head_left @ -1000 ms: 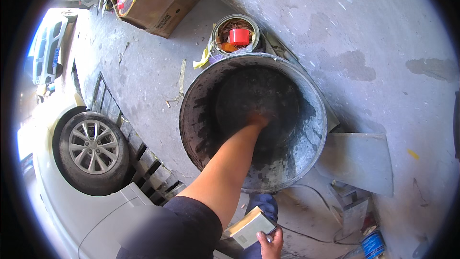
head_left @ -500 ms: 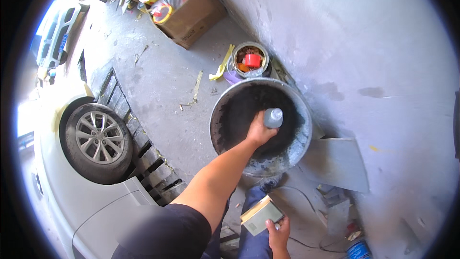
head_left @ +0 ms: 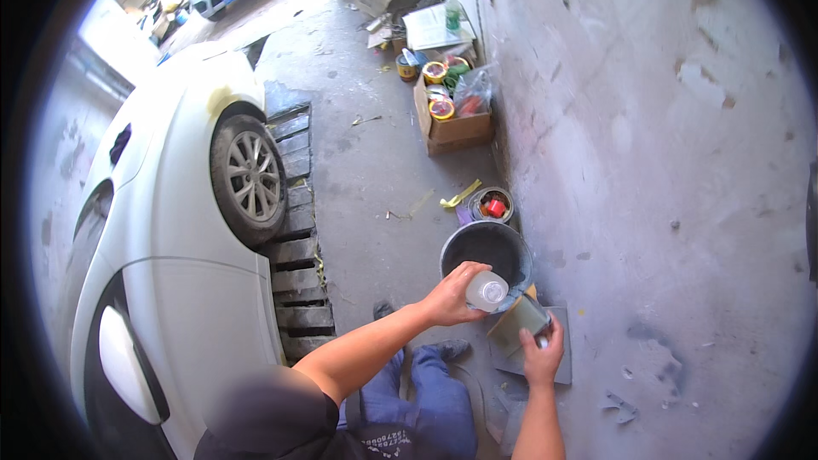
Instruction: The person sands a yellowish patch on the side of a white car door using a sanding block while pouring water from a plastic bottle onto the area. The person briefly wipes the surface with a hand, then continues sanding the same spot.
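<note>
a: what sort of place is this?
b: a car repair or body workshop. a white car (head_left: 170,230) stands over a floor grate (head_left: 298,247) on bare concrete.
a: what else shows it?
b: a cardboard box (head_left: 456,123) of tins, a dirty bucket (head_left: 486,249), and a rough grey wall (head_left: 648,119).

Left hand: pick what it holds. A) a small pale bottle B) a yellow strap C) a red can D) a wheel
A: the left hand is closed round a small pale bottle, held above the rim of the dark bucket, while the right hand holds a flat block beside it.
</note>
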Demonstrator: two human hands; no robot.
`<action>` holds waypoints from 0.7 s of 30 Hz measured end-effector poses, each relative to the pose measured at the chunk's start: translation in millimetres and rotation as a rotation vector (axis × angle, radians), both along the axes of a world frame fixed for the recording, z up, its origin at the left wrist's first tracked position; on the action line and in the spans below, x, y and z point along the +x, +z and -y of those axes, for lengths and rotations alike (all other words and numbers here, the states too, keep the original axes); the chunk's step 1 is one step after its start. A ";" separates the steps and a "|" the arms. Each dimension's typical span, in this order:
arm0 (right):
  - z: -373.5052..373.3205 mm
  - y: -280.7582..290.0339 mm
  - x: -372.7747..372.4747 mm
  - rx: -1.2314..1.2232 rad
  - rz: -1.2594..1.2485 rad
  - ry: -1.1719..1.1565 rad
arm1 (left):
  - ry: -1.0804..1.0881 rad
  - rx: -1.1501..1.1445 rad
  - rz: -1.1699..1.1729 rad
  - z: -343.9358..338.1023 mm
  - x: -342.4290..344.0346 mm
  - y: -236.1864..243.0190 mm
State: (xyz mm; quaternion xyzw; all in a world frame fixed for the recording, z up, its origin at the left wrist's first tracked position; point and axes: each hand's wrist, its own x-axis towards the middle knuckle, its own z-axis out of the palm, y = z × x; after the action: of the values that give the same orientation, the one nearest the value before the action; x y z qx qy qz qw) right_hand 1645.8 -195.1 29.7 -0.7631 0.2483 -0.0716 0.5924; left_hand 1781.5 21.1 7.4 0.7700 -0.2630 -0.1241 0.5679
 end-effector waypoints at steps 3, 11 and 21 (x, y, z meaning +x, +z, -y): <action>-16.8 55.4 36.6 -0.222 0.061 0.187 | 0.024 -0.017 0.047 -41.8 -21.8 55.8; -96.6 146.3 78.2 -0.263 0.277 0.752 | -0.042 0.065 0.039 -142.0 -71.7 148.6; -204.3 186.6 55.8 -0.172 0.274 1.021 | 0.157 0.007 0.032 -235.0 -154.9 175.3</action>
State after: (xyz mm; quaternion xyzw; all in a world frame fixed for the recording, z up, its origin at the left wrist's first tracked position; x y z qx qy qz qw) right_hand 1701.6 9.2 216.2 -0.8162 -0.2406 0.1068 0.5144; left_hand 1626.6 256.1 182.7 0.7921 -0.2105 -0.0681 0.5689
